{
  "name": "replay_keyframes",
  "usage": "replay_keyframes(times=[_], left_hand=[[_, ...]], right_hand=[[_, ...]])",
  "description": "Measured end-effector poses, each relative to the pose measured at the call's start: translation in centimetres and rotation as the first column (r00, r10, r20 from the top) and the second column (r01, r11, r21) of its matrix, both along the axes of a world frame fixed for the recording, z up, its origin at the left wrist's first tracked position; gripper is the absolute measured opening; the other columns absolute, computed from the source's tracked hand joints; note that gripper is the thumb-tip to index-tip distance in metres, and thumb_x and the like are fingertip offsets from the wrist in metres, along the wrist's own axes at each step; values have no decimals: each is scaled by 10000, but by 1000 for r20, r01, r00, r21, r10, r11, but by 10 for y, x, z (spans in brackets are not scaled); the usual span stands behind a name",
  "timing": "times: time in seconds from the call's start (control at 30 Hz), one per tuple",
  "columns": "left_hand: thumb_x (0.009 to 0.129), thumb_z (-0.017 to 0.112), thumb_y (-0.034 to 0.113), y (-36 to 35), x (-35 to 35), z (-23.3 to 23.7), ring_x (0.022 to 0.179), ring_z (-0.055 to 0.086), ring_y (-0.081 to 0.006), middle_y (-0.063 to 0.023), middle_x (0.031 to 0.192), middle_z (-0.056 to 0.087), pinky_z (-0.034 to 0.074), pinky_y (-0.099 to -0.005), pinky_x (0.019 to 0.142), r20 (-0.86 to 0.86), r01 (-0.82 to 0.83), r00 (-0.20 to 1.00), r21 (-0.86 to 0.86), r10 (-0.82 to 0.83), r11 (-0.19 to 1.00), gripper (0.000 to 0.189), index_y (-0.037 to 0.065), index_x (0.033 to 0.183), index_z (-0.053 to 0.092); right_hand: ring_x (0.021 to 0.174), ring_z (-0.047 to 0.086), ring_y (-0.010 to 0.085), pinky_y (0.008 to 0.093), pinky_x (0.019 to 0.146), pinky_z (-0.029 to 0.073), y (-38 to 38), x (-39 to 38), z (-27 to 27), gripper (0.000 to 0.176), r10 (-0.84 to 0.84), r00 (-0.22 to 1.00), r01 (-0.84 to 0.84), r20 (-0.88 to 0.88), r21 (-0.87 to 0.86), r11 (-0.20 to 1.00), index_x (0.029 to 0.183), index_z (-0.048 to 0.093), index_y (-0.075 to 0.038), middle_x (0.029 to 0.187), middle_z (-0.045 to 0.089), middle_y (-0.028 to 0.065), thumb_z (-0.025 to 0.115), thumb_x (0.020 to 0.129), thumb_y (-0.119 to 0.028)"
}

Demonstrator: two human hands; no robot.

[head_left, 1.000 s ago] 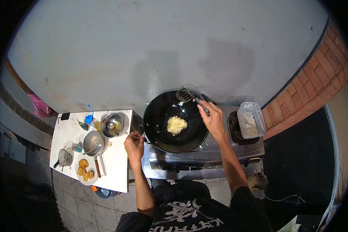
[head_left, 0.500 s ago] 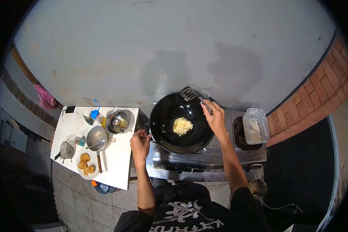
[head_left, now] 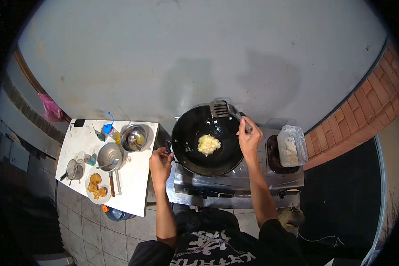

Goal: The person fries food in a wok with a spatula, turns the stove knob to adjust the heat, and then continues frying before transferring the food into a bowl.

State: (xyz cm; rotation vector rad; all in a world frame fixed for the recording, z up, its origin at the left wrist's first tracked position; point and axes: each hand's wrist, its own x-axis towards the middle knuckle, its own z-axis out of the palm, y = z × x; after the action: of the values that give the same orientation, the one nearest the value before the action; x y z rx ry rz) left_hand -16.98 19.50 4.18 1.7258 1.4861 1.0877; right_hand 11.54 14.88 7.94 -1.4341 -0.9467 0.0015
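Note:
A black wok (head_left: 188, 160) sits on the stove, with a pale yellow clump of frying food (head_left: 209, 145) in its middle. My left hand (head_left: 161, 163) is closed around the loop handle (head_left: 169, 146) on the wok's left side. In my right hand (head_left: 251, 139) is a slotted spatula (head_left: 219, 109). Its head hangs at the wok's far rim, apart from the food, and its handle slants down into my closed fingers.
Left of the stove (head_left: 239, 181), a white table (head_left: 135, 188) bears a plate of fried pieces (head_left: 94, 186), a saucepan (head_left: 110, 153), a metal bowl (head_left: 133, 138), a strainer (head_left: 72, 169) and a blue-capped bottle (head_left: 109, 130). A plastic container (head_left: 292, 146) rests on the right burner.
My right hand has shifted slightly right and down, and the spatula head has turned at the wok's far rim. My left hand stays on the wok handle.

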Motion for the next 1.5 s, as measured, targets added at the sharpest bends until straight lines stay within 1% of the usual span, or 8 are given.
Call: replay_keyframes(times=[0.23, 0.3, 0.5, 0.8, 1.03, 1.27, 1.33, 1.5], left_hand=[[785, 730, 58, 0, -2, 2, 707, 672, -200, -136, 762, 658, 499, -305, 671, -38, 25, 999, 27, -24, 999, 264, -83, 981, 624], [785, 731, 61, -1, -1, 7, 710, 675, -204, -141, 760, 661, 501, -306, 673, -33, 24, 999, 13, -23, 1000, 255, -79, 970, 626], [763, 759, 106, 2, -4, 8, 711, 659, -236, -159, 800, 661, 510, -332, 673, -35, 45, 998, -41, -47, 998, 315, -73, 991, 638], [741, 766, 110, 6, -7, 14, 744, 669, -240, -158, 826, 682, 516, -335, 705, -62, 64, 996, -69, -68, 996, 312, -53, 980, 650], [724, 775, 113, 10, -12, 15, 770, 674, -261, -167, 836, 687, 516, -348, 727, -107, 107, 988, -82, -115, 991, 316, -46, 965, 648], [727, 774, 127, 13, -14, 12, 776, 675, -273, -168, 840, 685, 516, -355, 726, -95, 105, 988, -162, -121, 981, 307, -34, 957, 648], [731, 772, 130, 12, -14, 15, 774, 673, -278, -166, 840, 685, 516, -358, 723, -142, 137, 979, -60, -144, 989, 299, -33, 947, 645], [731, 771, 130, 11, -14, 16, 769, 673, -279, -165, 841, 685, 517, -359, 720, -119, 128, 983, -82, -138, 988, 292, -30, 942, 645]], right_hand=[[458, 538, 169, 312, 482, 426, 1, -9, -6, 147, -241, 947, 240, 215, 27, 970, 850, 642, 71, 585, 585, 163, 631, 847, -75], [418, 537, 172, 314, 464, 423, 0, -15, -10, 157, -260, 965, 259, -20, -56, 964, 818, 638, 71, 519, 568, 149, 618, 838, -83], [364, 555, 206, 341, 390, 423, -4, -30, -6, 222, -313, 916, 289, -250, -127, 949, 719, 609, 65, 487, 567, 103, 563, 858, -103], [367, 562, 190, 328, 397, 454, 5, -31, 2, 346, -273, 932, 236, -238, -174, 956, 597, 556, 56, 457, 532, 96, 524, 894, -117], [372, 570, 186, 314, 397, 449, 17, -34, 3, 332, -214, 963, 186, -166, -168, 968, 650, 587, 64, 450, 532, 86, 534, 912, -133], [405, 567, 128, 275, 396, 420, 23, -37, -4, 226, -77, 971, 45, -225, -145, 988, 877, 662, 73, 509, 574, 77, 577, 907, -134], [413, 574, 130, 288, 404, 429, 20, -36, -3, 189, -37, 970, 7, -239, -127, 992, 896, 666, 64, 511, 572, 76, 578, 899, -103], [419, 524, 83, 235, 398, 393, -2, -31, 9, 202, 26, 986, -42, -164, -97, 994, 928, 669, 52, 540, 559, 38, 572, 928, -125]])
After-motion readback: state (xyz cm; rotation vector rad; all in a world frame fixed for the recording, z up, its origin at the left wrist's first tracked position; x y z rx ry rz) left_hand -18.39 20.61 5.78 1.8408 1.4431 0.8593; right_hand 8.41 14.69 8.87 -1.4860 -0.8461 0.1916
